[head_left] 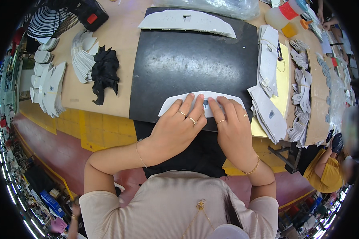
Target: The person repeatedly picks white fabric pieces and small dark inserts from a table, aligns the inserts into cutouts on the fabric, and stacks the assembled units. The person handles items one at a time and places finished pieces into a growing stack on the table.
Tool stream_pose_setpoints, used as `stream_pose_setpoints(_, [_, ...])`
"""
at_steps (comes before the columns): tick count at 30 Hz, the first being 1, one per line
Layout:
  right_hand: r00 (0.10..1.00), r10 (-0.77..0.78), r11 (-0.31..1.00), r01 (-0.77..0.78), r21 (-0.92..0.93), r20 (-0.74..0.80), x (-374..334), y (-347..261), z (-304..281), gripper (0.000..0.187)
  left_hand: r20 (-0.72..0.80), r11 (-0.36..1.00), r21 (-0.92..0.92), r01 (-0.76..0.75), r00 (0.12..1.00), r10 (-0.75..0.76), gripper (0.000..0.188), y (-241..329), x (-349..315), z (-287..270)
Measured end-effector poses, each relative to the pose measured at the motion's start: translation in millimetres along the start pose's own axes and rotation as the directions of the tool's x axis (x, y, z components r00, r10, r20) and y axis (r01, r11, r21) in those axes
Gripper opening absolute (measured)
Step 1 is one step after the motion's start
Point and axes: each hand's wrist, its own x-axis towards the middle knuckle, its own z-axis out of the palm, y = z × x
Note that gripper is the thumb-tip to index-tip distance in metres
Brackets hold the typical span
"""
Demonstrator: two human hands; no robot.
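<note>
A white curved flat piece (168, 102) lies at the near edge of a black mat (187, 59). A small dark round spot marks its middle, between my two hands. My left hand (172, 129) rests on its left half with the fingers stretched forward. On the right half lies my right hand (234, 135), its fingers likewise extended and pressed down. The index fingers flank the dark spot. Neither hand is wrapped around anything. Across the mat's far edge sits a stack of similar white curved pieces (187, 23) with a small notch in it.
Bundled white pieces (270, 113) stand right of the mat, beside yellow sheet material (282, 79) and a cardboard box (317, 99). Bottles (281, 16) are at the far right. Crumpled black cloth (105, 71) and white stacks (54, 89) lie left. A person in yellow (327, 175) is nearby.
</note>
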Motion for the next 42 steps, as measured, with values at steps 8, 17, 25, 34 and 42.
stream_pose_setpoints(8, [0.998,0.067,0.994,-0.067,0.089,0.003,17.7,15.9,-3.3,0.045,0.039,0.928,-0.363,0.08,0.997,-0.071,0.059,-0.9,-18.8,-1.2])
stream_pose_setpoints(17, [0.989,0.111,0.97,-0.087,0.228,-0.099,16.8,9.7,-6.8,0.027,-0.221,0.91,-0.333,0.247,0.918,-0.33,0.043,-105.0,41.0,-37.1])
stream_pose_setpoints(25, [0.91,0.39,0.749,-0.225,0.623,-0.139,-28.7,33.5,-66.9,0.013,-0.224,0.921,-0.152,0.36,0.895,-0.387,0.045,-209.0,99.1,17.4])
stream_pose_setpoints(34, [0.49,0.758,0.647,-0.652,0.396,-0.43,-114.0,163.8,-89.3,0.027,-0.202,0.909,-0.048,0.415,0.887,-0.416,0.035,-174.8,111.5,-12.0])
stream_pose_setpoints(42, [0.339,0.659,0.348,-0.929,-0.127,-0.671,-223.4,391.9,-130.0,0.038,-0.315,0.893,-0.048,0.447,0.842,-0.438,0.033,-163.7,109.1,2.6])
